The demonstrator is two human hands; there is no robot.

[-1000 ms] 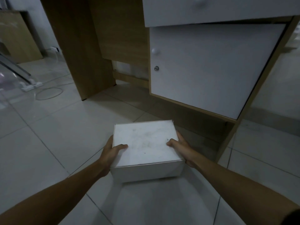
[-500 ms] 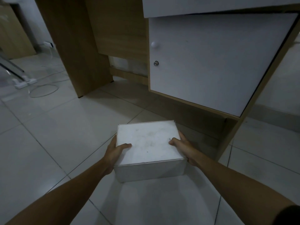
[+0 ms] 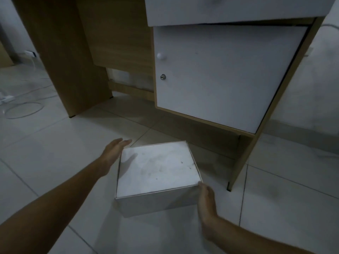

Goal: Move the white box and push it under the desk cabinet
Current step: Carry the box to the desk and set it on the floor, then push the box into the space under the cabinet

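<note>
The white box (image 3: 157, 173) rests on the tiled floor just in front of the desk cabinet (image 3: 225, 74), a white door in a wooden frame with a low dark gap beneath it. My left hand (image 3: 114, 150) lies flat with fingers straight along the box's far left corner, holding nothing. My right hand (image 3: 206, 200) presses against the box's near right corner, fingers loosely bent, without a grip around it.
A wooden desk leg panel (image 3: 62, 57) stands at the left with open floor under the desk beside it. A white cable loop (image 3: 23, 109) lies on the floor at far left. The cabinet's right side panel (image 3: 244, 158) reaches the floor.
Both hands have let go of the box's sides. The left hand moved to the far left corner, the right hand slid back to the near right corner, and the box sits turned slightly.
</note>
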